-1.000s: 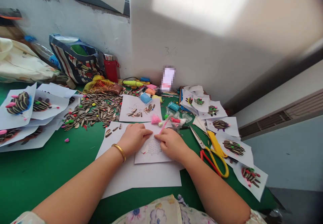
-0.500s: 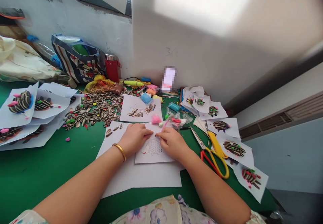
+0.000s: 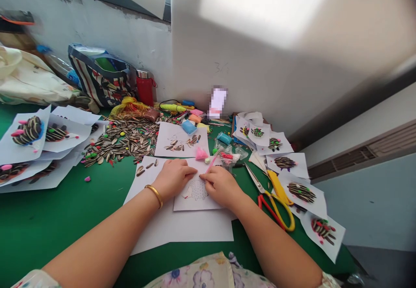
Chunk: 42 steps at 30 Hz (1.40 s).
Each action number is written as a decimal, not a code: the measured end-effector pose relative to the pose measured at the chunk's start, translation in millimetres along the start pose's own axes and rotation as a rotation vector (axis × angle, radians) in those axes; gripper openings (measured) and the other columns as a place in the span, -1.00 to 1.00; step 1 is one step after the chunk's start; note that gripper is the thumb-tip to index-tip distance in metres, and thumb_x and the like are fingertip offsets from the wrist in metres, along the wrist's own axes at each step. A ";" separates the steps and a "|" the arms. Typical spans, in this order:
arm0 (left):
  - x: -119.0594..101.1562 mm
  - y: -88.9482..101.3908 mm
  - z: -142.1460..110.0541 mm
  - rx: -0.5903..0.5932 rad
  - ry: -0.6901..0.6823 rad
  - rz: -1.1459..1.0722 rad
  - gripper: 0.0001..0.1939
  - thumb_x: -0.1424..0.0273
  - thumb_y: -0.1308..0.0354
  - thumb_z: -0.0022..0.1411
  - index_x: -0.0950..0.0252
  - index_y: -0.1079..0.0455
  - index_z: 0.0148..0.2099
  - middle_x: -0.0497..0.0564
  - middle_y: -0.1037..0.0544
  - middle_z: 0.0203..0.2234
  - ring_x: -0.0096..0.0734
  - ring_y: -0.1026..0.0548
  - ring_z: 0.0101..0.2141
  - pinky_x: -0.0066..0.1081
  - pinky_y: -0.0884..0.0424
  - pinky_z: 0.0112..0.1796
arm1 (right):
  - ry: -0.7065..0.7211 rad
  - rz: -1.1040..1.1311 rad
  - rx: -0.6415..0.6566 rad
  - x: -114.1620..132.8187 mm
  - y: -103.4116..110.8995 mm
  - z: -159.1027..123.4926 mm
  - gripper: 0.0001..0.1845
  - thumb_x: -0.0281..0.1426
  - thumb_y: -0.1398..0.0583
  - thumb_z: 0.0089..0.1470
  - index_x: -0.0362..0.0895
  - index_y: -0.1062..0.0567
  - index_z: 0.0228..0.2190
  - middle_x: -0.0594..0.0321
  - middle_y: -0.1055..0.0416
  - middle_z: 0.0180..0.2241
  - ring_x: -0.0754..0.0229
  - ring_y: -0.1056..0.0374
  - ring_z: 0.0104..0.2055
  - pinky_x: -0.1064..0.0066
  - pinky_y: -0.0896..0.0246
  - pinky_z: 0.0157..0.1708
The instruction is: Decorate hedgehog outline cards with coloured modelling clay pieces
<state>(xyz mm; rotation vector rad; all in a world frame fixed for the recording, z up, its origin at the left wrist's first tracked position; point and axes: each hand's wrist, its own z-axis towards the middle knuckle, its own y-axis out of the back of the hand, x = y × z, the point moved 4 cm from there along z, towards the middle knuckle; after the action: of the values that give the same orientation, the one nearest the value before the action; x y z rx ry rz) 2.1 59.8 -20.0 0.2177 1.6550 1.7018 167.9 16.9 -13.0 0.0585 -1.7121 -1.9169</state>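
Observation:
My left hand [image 3: 175, 176], with a gold bangle at the wrist, rests on a small white sheet [image 3: 182, 205], its fingers lying along the top edge. On that sheet is a line drawing of a hedgehog [image 3: 197, 189]. From the other side, my right hand [image 3: 223, 185] pinches a thin pink stick-like tool [image 3: 212, 163] that slants up from the fingers; its tip is hidden. The fingertips of both hands nearly meet above the drawing. Under the small sheet lies larger white paper [image 3: 195, 227], with several sunflower seeds [image 3: 140, 172] at its upper left.
A heap of striped seeds [image 3: 130, 138] spreads at the back left. Paper with seeds [image 3: 162, 147] and pink clay [image 3: 201, 153] lie beyond my hands. Scissors [image 3: 276, 201] and a yellow cutter [image 3: 278, 187] are at right. Finished seed hedgehogs [image 3: 301, 192] line both sides. A red flask [image 3: 144, 89] stands behind.
My right hand's fingertips have shifted slightly; a small dark bit seen at them earlier is now hidden. My left hand stays in place.

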 end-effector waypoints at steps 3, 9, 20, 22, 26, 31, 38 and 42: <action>0.8 -0.9 -0.1 -0.002 -0.009 0.003 -0.76 0.33 -0.09 0.33 0.02 -0.57 -0.07 0.02 -0.55 -0.32 -0.24 -0.46 -0.20 -0.25 -0.21 -0.17 | -0.015 -0.007 -0.015 -2.5 1.8 -0.1 -0.65 -0.53 -0.14 0.11 -0.09 -0.62 -0.13 0.14 -0.49 -0.28 0.14 -0.36 -0.19 0.35 -0.25 -0.16; 1.7 -2.2 -0.1 -0.012 -0.021 0.013 -0.76 0.33 -0.10 0.33 0.00 -0.56 -0.06 0.02 -0.55 -0.32 -0.23 -0.46 -0.19 -0.26 -0.22 -0.17 | -0.019 0.005 -0.038 -4.8 0.5 -0.3 -0.65 -0.54 -0.14 0.10 -0.11 -0.61 -0.12 0.14 -0.48 -0.29 0.13 -0.35 -0.20 0.34 -0.26 -0.17; 1.0 -1.3 0.1 -0.007 -0.004 0.012 -0.77 0.32 -0.09 0.34 -0.01 -0.57 -0.08 0.00 -0.56 -0.32 -0.23 -0.46 -0.19 -0.23 -0.19 -0.18 | 0.012 0.036 -0.044 -0.2 -2.0 -0.8 -0.67 -0.53 -0.15 0.12 -0.09 -0.62 -0.14 0.14 -0.46 -0.29 0.14 -0.35 -0.20 0.33 -0.26 -0.14; 1.5 -1.9 0.1 -0.008 -0.008 0.013 -0.77 0.31 -0.08 0.34 -0.01 -0.56 -0.08 -0.01 -0.56 -0.32 -0.22 -0.46 -0.19 -0.23 -0.19 -0.18 | 0.017 0.044 -0.060 -0.4 -1.3 -0.9 -0.68 -0.53 -0.15 0.12 -0.11 -0.62 -0.14 0.14 -0.46 -0.30 0.14 -0.35 -0.20 0.33 -0.26 -0.14; 2.0 -2.3 -0.5 -0.011 -0.017 0.015 -0.77 0.31 -0.08 0.34 0.00 -0.56 -0.08 -0.01 -0.56 -0.34 -0.23 -0.46 -0.20 -0.23 -0.19 -0.18 | 0.015 0.054 -0.101 -1.8 -0.4 -0.6 -0.66 -0.56 -0.15 0.10 -0.14 -0.61 -0.13 0.13 -0.46 -0.30 0.12 -0.36 -0.19 0.33 -0.28 -0.16; 1.9 -2.4 -0.5 -0.015 -0.021 0.018 -0.77 0.32 -0.09 0.34 0.01 -0.56 -0.08 -0.02 -0.55 -0.35 -0.24 -0.46 -0.21 -0.24 -0.19 -0.19 | 0.005 0.047 -0.130 -4.1 -0.6 0.7 -0.65 -0.58 -0.15 0.08 -0.14 -0.61 -0.13 0.12 -0.46 -0.31 0.10 -0.36 -0.20 0.30 -0.31 -0.18; 1.4 -2.0 -0.5 -0.009 -0.010 0.012 -0.77 0.32 -0.08 0.34 0.02 -0.56 -0.08 -0.01 -0.55 -0.34 -0.24 -0.46 -0.20 -0.25 -0.19 -0.19 | -0.011 0.010 -0.132 -5.7 -3.9 1.9 -0.64 -0.58 -0.16 0.09 -0.15 -0.59 -0.10 0.11 -0.44 -0.32 0.08 -0.35 -0.20 0.28 -0.31 -0.18; 0.6 -0.9 -0.4 -0.002 -0.008 0.007 -0.77 0.32 -0.09 0.34 0.02 -0.57 -0.09 0.00 -0.55 -0.33 -0.24 -0.46 -0.19 -0.23 -0.19 -0.16 | 0.012 0.028 -0.112 -4.3 -6.8 1.4 -0.65 -0.58 -0.17 0.08 -0.12 -0.61 -0.12 0.13 -0.44 -0.33 0.09 -0.34 -0.21 0.28 -0.29 -0.16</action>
<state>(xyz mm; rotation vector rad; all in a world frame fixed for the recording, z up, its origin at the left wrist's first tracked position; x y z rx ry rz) 1.8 59.7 -21.2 0.2293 1.6487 1.7049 168.4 20.2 -20.4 0.0034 -1.5863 -1.9845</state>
